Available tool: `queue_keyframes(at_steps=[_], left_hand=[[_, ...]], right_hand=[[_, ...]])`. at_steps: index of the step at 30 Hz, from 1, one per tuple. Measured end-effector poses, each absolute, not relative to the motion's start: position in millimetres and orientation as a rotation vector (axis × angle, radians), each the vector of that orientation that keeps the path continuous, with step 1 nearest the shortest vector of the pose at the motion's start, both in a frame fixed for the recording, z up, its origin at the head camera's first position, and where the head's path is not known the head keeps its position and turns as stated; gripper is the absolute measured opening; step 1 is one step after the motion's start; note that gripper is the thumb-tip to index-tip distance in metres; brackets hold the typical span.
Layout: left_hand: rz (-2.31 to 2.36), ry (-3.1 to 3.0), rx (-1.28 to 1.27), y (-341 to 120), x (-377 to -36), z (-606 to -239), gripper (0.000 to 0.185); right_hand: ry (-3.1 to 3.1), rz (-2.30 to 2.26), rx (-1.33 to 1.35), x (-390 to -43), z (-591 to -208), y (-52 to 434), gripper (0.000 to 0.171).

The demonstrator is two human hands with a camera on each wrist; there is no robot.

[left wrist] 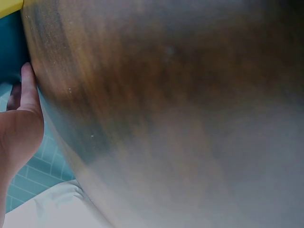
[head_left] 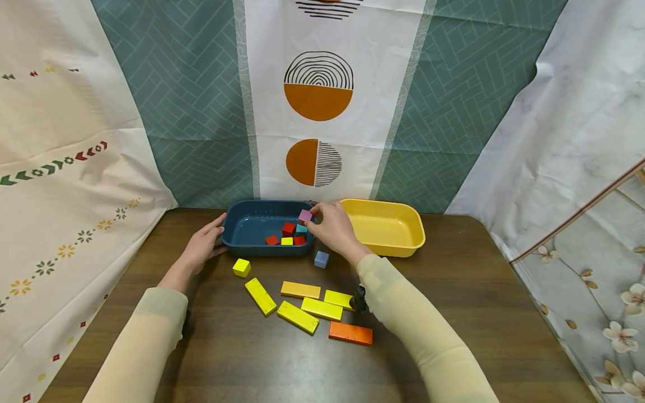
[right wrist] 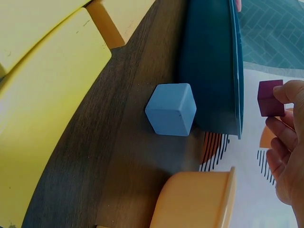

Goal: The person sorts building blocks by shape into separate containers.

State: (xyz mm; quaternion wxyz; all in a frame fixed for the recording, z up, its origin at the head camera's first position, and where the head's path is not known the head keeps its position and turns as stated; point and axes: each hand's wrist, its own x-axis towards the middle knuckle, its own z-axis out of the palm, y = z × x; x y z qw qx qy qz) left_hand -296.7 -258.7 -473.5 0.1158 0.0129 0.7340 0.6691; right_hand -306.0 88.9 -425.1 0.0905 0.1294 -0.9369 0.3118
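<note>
My right hand (head_left: 335, 228) pinches a purple cube (head_left: 304, 216) between thumb and fingers, above the right end of a dark blue bin (head_left: 252, 251). In the right wrist view the purple cube (right wrist: 271, 98) hangs above the bin's rim. Several red cubes, a yellow cube (head_left: 286, 241) and a teal cube (head_left: 301, 230) lie inside the bin. At the bin's left end, my left hand (head_left: 200, 246) rests with extended fingers against the wall. The left wrist view shows that hand (left wrist: 21, 126) touching the blue side.
A yellow bin (head_left: 385, 250) stands right of the blue one. A blue cube (head_left: 321, 259) and a yellow cube (head_left: 242, 267) lie in front. Nearer are several yellow blocks (head_left: 298, 317), a light orange block (head_left: 300, 289) and an orange-red block (head_left: 350, 333).
</note>
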Motion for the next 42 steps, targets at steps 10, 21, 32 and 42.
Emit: queue_keyframes(at_steps=[10,21,32,42], left_hand=[[1.928,2.222,0.041,-262.8,-306.5,-493.3,0.055],[1.938,2.209,0.037,-261.9,-308.5,-494.4,0.055],[1.923,2.230,0.035,-260.5,-305.8,-489.3,0.055],[1.921,2.230,0.029,-262.6,-306.2,-491.3,0.055]], right_hand=[[-2.783,0.917,0.386,-308.7,-425.3,82.2,0.033],[-2.772,0.942,0.410,-311.2,-424.3,88.6,0.056],[-2.748,0.919,0.435,-308.8,-420.3,101.4,0.051],[-2.736,0.918,0.461,-304.5,-415.9,104.1,0.051]])
